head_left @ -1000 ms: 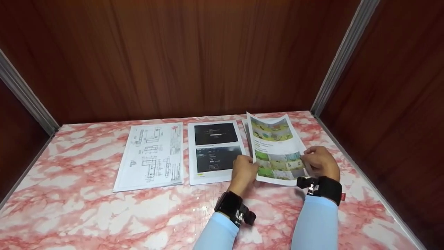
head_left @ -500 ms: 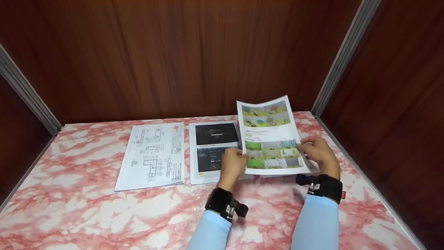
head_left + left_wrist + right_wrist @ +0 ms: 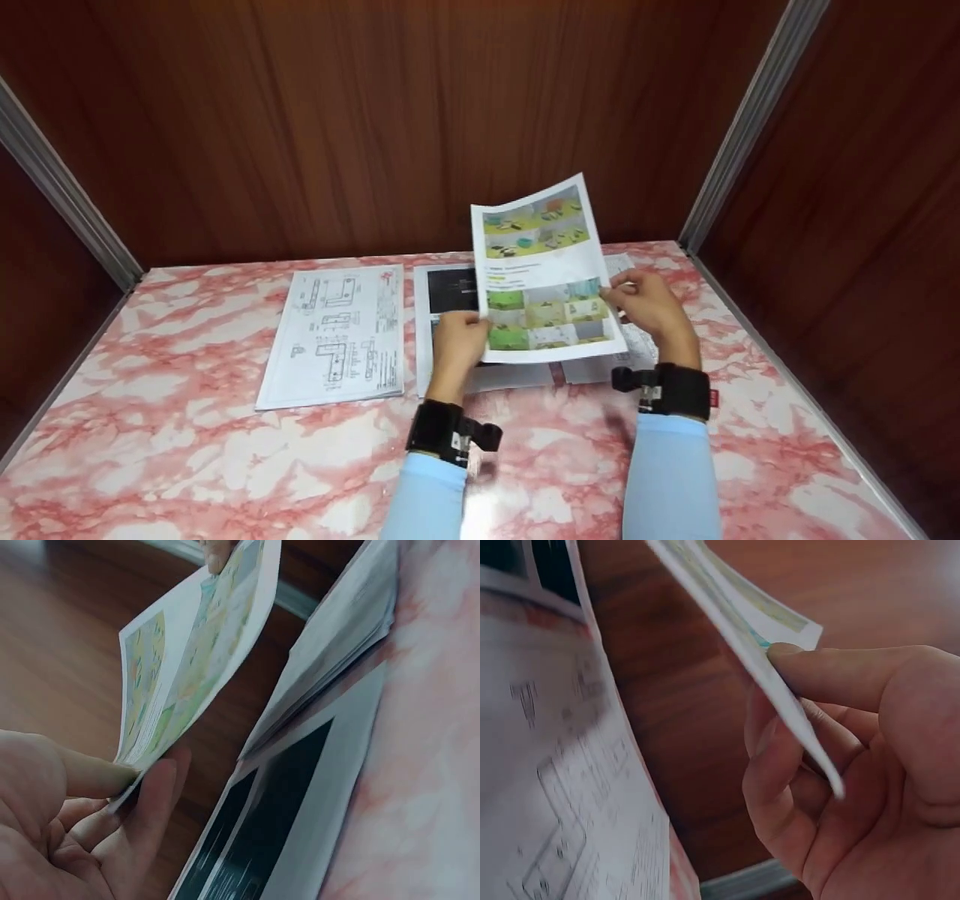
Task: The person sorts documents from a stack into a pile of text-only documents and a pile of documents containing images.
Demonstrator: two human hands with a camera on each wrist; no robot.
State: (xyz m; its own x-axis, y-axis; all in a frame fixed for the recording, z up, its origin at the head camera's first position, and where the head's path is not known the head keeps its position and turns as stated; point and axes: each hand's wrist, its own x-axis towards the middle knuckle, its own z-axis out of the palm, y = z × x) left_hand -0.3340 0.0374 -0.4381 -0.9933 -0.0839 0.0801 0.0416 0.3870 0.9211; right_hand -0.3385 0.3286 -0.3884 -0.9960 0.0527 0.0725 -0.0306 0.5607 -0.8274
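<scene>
So both hands are on one colour-printed sheet, up in the air over the table, tilted and a bit bowed. The left hand pinches its left edge near the bottom, thumb on the printed face and fingers behind. Right hand does the same on the right edge, thumb in front, fingers curled at the back, so both grips are closed down to paper thickness.

Around it: a page with dark panels lies under the left part of the sheet, and a line-drawing stack sits under the right part. From the head view the sheet blocks a good chunk of both, though the wrist views show a clear gap below it. Another stack of drawings lies off to the left, well apart from the hands, nothing covering it. Behind it all is a brown wood-look wall, and the sheet's top edge shows against it
</scene>
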